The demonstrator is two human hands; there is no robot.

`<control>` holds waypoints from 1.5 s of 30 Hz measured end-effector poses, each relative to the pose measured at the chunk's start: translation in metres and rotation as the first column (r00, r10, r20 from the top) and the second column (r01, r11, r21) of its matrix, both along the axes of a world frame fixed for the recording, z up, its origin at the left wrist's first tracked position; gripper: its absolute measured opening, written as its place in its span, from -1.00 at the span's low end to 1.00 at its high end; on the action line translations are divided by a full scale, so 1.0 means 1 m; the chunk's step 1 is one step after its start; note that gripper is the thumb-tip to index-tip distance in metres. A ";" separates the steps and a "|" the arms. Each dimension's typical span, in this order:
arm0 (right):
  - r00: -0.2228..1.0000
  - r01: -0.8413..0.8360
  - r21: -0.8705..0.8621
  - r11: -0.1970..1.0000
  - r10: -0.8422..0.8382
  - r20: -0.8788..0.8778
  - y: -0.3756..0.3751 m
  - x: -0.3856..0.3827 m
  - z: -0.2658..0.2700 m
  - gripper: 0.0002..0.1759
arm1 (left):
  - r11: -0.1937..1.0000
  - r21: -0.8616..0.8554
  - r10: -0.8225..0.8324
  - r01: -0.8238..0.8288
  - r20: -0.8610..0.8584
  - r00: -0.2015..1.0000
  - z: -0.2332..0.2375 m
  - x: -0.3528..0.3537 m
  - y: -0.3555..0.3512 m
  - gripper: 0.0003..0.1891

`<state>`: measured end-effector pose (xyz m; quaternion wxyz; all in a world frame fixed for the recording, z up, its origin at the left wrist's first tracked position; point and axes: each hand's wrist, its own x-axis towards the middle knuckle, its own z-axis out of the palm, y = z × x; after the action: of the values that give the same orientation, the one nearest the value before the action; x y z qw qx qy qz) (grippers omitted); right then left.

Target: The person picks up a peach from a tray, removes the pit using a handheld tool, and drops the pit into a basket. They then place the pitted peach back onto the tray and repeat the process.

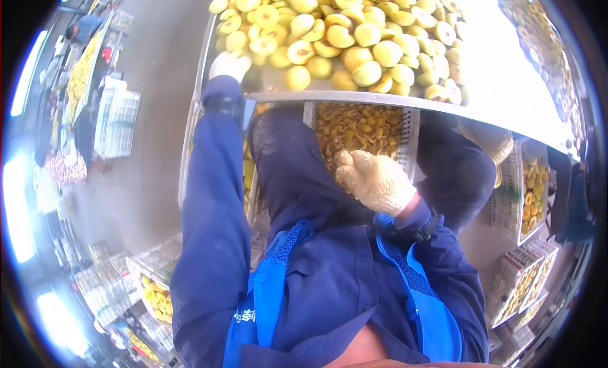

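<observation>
Halved yellow fruit, looking like peaches (367, 74), lies heaped on the metal-edged table (354, 97) in front of me. My left hand (230, 66), in a pale glove, is at the table's left side beside the heap's near corner. It is smeared, so its fingers and anything in them do not show clearly. My right hand (375, 181), in a cream textured glove, is above my lap, at the near end of a white crate (410, 137). Its fingers are curled together; whatever they hold, if anything, is hidden. Small brownish-yellow fruit scraps (358, 129) fill that crate.
The crate stands between my knees under the table edge. More crates of cut fruit (533, 194) stand at the right, with stacked crates (522, 279) below. At the left are a white crate (118, 124), another long table of fruit (81, 80) and people working.
</observation>
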<state>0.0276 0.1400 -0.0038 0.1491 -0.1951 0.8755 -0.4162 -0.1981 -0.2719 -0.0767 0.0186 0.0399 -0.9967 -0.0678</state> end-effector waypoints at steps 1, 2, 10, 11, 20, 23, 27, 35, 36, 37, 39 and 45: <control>0.998 0.059 -0.039 0.997 -0.059 0.005 0.003 0.000 0.001 -0.64 | 0.985 0.174 0.005 -0.005 -0.001 1.000 0.001 -0.002 0.002 -0.61; 0.993 0.117 -0.079 0.990 -0.117 0.016 0.004 0.000 0.000 -0.67 | 0.618 0.749 0.277 -0.238 0.076 0.958 -0.005 0.014 0.002 -0.61; 0.860 0.322 -0.577 0.750 0.023 0.510 -0.042 -0.023 0.032 -0.62 | -0.343 0.935 0.213 0.086 -0.012 0.977 0.082 0.136 0.143 -0.58; 0.888 0.301 -0.560 0.772 -0.013 0.459 -0.049 -0.024 0.037 -0.57 | -0.141 0.980 0.221 0.143 -0.110 0.969 0.082 0.144 0.157 -0.56; 0.921 0.322 -0.424 0.847 -0.176 0.348 -0.063 -0.020 0.048 -0.55 | -0.551 0.826 0.193 0.117 -0.011 0.981 0.100 0.180 0.205 -0.64; 0.969 0.247 -0.365 0.897 -0.217 0.122 -0.064 -0.015 0.036 -0.56 | -0.439 0.883 0.283 0.164 -0.037 0.958 0.097 0.182 0.215 -0.70; 0.961 0.278 -0.403 0.872 -0.254 0.113 -0.068 -0.010 0.035 -0.58 | -0.450 0.871 0.300 0.197 -0.060 0.952 0.096 0.186 0.220 -0.70; 0.964 0.267 -0.393 0.880 -0.238 0.123 -0.068 -0.012 0.031 -0.52 | -0.269 0.936 0.380 0.226 -0.113 0.918 0.096 0.189 0.229 -0.62; 0.970 0.241 -0.377 0.894 -0.211 0.120 -0.065 -0.014 0.031 -0.51 | -0.212 0.948 0.380 0.237 -0.143 0.914 0.094 0.189 0.229 -0.61; 0.969 0.237 -0.390 0.890 -0.190 0.156 -0.063 -0.015 0.033 -0.50 | -0.171 0.955 0.351 0.242 -0.171 0.921 0.093 0.189 0.228 -0.61; 0.963 0.228 -0.418 0.879 -0.142 0.228 -0.060 -0.018 0.038 -0.46 | -0.088 0.963 0.291 0.255 -0.220 0.931 0.092 0.190 0.222 -0.60; 0.543 0.216 -0.482 0.849 0.306 0.782 -0.011 -0.044 0.040 -0.24 | -0.491 0.866 -0.141 -0.101 0.035 0.989 0.081 0.172 0.193 -0.60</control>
<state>-0.0169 0.1295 0.0365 0.5001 -0.0285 0.5405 -0.6760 -0.0258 -0.0786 0.0048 -0.0962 0.0207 -0.4418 -0.8917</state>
